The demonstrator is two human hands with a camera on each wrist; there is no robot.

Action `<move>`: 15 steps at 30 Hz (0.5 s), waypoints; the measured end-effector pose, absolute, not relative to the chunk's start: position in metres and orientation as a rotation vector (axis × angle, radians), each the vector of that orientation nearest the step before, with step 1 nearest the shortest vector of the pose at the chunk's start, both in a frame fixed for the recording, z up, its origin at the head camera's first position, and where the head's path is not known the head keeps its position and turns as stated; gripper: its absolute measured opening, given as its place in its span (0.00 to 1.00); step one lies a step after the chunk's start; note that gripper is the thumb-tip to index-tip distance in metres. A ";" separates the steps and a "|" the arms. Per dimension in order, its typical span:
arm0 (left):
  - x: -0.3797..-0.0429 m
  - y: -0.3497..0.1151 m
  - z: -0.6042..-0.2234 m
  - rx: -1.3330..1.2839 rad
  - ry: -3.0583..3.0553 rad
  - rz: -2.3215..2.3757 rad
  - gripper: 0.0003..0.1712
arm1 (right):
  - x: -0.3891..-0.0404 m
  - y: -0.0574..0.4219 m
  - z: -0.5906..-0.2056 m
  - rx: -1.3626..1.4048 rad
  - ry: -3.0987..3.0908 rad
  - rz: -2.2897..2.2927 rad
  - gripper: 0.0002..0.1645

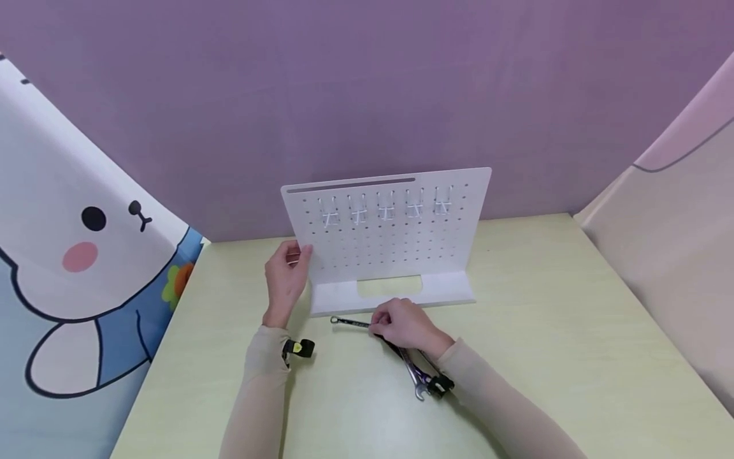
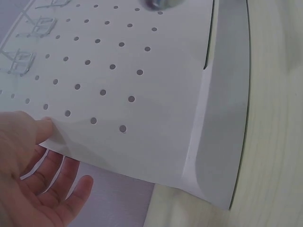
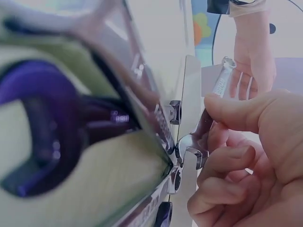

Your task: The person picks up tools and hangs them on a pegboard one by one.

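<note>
Left hand (image 1: pixel 285 280) grips the left edge of the white pegboard (image 1: pixel 338 255), thumb on the front face, fingers behind. Right hand (image 1: pixel 406 324) pinches a wrench (image 1: pixel 351 322) between thumb and fingers; its ring end points left, just in front of the pegboard's base. Further wrenches (image 1: pixel 421 390) lie beneath the right wrist, partly covered by it, so their count cannot be told; a purple open end shows blurred in the right wrist view. Five wire hooks (image 1: pixel 386 213) line the pegboard's upper part. Pegboard stands on a pale table (image 1: pixel 545 306), before a purple backdrop (image 1: pixel 390 83); cartoon-printed cloth (image 1: pixel 115 274) hangs left.
</note>
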State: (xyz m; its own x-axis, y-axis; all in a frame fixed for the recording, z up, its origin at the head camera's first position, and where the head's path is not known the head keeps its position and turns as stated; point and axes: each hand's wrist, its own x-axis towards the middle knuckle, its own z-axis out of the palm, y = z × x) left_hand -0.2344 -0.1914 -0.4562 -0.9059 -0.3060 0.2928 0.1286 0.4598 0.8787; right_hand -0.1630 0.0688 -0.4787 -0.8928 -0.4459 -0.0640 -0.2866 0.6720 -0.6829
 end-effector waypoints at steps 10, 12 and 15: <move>-0.236 -0.192 -0.458 0.146 -2.299 -1.442 0.16 | -0.161 0.073 -0.478 -0.628 2.646 -1.165 0.05; -0.236 -0.192 -0.458 0.146 -2.297 -1.441 0.17 | -0.161 0.074 -0.477 -0.614 2.646 -1.184 0.05; -0.236 -0.191 -0.458 0.146 -2.292 -1.442 0.17 | -0.160 0.075 -0.472 -0.587 2.626 -1.214 0.03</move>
State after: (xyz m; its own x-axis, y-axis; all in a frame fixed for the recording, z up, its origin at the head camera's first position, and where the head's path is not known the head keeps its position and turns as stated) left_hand -0.2360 -0.1915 -0.4583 -0.9037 -0.3083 0.2972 0.1344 0.4547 0.8805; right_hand -0.1604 0.0752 -0.4724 -0.9036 -0.4283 -0.0055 -0.2732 0.5862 -0.7627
